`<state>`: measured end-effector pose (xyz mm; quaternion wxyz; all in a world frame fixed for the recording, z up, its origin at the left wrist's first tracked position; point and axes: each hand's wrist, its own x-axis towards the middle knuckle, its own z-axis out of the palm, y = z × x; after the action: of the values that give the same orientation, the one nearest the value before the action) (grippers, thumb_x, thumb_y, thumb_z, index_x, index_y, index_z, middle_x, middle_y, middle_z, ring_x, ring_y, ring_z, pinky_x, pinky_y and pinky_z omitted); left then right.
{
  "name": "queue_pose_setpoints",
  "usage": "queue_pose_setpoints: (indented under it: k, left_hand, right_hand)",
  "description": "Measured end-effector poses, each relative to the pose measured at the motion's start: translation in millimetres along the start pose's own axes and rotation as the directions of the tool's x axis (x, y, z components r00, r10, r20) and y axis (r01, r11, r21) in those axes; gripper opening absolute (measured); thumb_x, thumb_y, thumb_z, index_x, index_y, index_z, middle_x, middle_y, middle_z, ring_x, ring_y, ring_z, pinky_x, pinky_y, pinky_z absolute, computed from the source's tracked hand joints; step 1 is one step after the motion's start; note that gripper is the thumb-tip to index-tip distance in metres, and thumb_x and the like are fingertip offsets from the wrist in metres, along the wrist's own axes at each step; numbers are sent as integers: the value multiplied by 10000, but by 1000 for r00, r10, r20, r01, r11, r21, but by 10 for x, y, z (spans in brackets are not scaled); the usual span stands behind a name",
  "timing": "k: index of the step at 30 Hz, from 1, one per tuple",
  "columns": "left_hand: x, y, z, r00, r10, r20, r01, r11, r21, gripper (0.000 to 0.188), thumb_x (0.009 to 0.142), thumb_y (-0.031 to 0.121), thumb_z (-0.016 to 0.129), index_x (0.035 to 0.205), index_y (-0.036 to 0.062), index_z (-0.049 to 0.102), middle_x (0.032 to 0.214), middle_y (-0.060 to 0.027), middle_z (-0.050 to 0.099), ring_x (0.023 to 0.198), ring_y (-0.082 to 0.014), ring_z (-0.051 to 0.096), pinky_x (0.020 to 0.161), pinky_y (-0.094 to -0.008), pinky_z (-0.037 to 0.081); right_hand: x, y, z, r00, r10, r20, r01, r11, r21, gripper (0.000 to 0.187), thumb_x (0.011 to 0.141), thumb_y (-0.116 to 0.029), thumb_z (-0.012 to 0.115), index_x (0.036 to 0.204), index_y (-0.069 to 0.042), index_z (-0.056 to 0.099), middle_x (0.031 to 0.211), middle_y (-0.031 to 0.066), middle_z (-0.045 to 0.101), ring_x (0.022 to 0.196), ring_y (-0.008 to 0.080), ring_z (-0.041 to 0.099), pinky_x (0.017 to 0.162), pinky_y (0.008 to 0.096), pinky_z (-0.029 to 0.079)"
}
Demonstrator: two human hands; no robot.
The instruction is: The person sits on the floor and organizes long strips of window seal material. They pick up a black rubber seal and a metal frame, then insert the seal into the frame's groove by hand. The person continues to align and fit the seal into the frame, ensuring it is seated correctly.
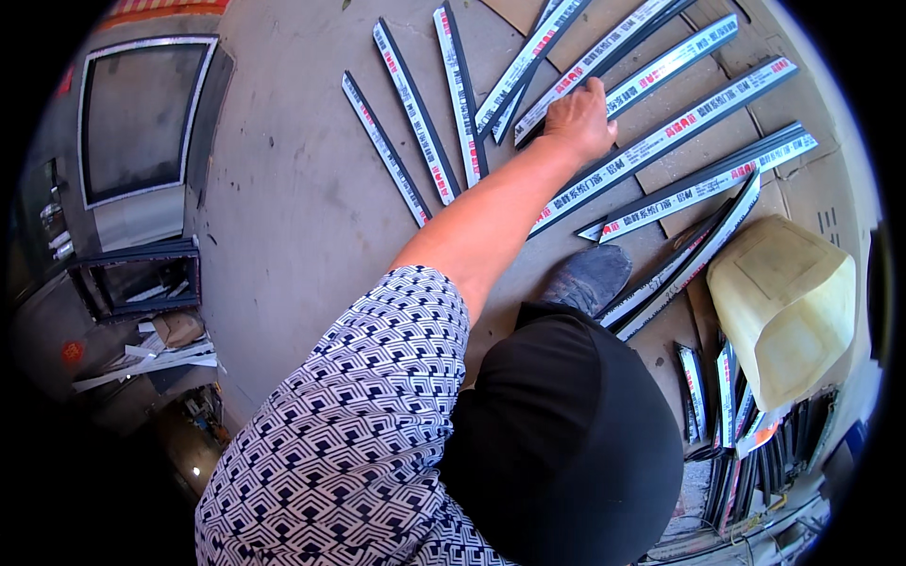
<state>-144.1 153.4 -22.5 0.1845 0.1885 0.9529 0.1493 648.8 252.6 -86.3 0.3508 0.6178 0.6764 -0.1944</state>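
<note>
My left hand (578,121) reaches out over a fan of long, narrow strips on the floor. They look like dark frame profiles faced with white printed film, and their ends are cut at a slant. The fingers are curled down on one profile strip (675,64), whose near end is hidden beneath the hand. Just left of the hand lies another strip (609,47), and a longer strip (665,132) runs below the wrist on the right. Further left, several more strips (415,108) are spread apart. My right hand is out of view.
A dark shoe (590,278) and my black-clad knee (576,434) are close by. At right stands a yellowish plastic container (779,302), with shorter profile pieces (694,391) below it. Flattened cardboard (679,179) lies under some strips. A framed panel (146,118) is at far left.
</note>
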Motion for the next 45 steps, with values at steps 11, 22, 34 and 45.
queue_pose_setpoints:
  k: [11, 22, 34, 45]
  left_hand:
    - [54, -65, 264, 1000, -14, -5, 13, 997, -77, 517, 915, 312, 751, 1237, -27, 531, 1182, -259, 690, 1100, -418, 707, 953, -497, 577]
    - [-4, -77, 358, 995, 51, -81, -52, 999, -15, 437, 920, 270, 766, 1208, 5, 570, 1227, -237, 631, 1166, -384, 640, 986, -471, 553]
    - [-18, -137, 347, 990, 112, -88, -111, 994, 16, 445, 902, 275, 775, 1210, 15, 585, 1208, -227, 641, 1150, -384, 644, 970, -479, 550]
    - [-25, -127, 303, 987, 134, -91, -132, 991, 30, 434, 893, 293, 788, 1183, 43, 584, 1168, -204, 662, 1107, -392, 678, 913, -506, 582]
  right_hand:
    - [-291, -620, -637, 998, 6, 59, -3, 998, -67, 670, 845, -367, 753, 1303, 84, 568, 1230, 369, 656, 1181, 480, 643, 1049, 486, 488]
    - [-341, -793, -796, 996, -3, 85, 11, 995, -97, 645, 849, -370, 745, 1296, 68, 588, 1220, 359, 669, 1176, 471, 651, 1047, 482, 493]
    - [-404, -833, -741, 991, -18, 133, 28, 997, -74, 619, 854, -373, 735, 1289, 50, 610, 1209, 348, 682, 1171, 461, 659, 1044, 477, 498]
    - [-748, -1087, -754, 988, 109, 113, -108, 994, -21, 547, 883, -390, 675, 1292, -28, 656, 1228, 323, 700, 1188, 449, 670, 1046, 470, 507]
